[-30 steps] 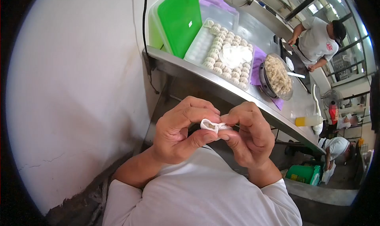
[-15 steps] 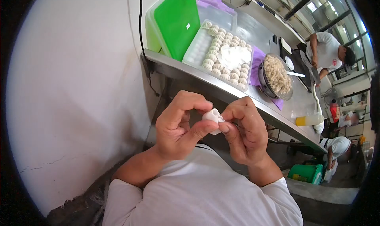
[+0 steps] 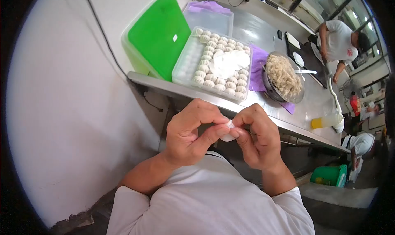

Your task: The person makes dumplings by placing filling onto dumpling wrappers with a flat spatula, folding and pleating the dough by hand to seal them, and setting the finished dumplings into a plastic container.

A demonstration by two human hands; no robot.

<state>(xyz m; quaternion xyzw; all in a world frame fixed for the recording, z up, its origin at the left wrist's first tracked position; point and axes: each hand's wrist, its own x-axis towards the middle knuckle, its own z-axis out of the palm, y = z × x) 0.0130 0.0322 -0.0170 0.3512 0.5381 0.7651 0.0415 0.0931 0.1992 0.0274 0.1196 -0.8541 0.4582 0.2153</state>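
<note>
Between my two hands is a small white dumpling point(image 3: 228, 137), its dough gathered at the top and mostly covered by my fingers. My left hand point(image 3: 192, 133) pinches one side of it with thumb and forefinger. The other side is gripped by the thumb and fingertips of my right hand point(image 3: 258, 135). Both hands are in front of my chest, just short of the table edge. Beyond them lies a clear plastic tray point(image 3: 184, 70) with rows of pleated dumplings point(image 3: 209, 83), partly under a white sheet or dough piece point(image 3: 227, 64).
A green lid or box point(image 3: 158, 35) leans left of the tray. Right of it, a metal bowl of pale filling point(image 3: 284, 76) stands on purple cloth point(image 3: 257, 72) on the steel table point(image 3: 314, 105). A yellow-liquid bottle point(image 3: 327, 121) lies near the edge. A co-worker point(image 3: 339, 41) bends over the far side.
My fingertips have drawn closer together on the dumpling, and its open top is now pinched and hidden. The view has turned slightly, shifting tray and green lid left. The co-worker's hand has moved.
</note>
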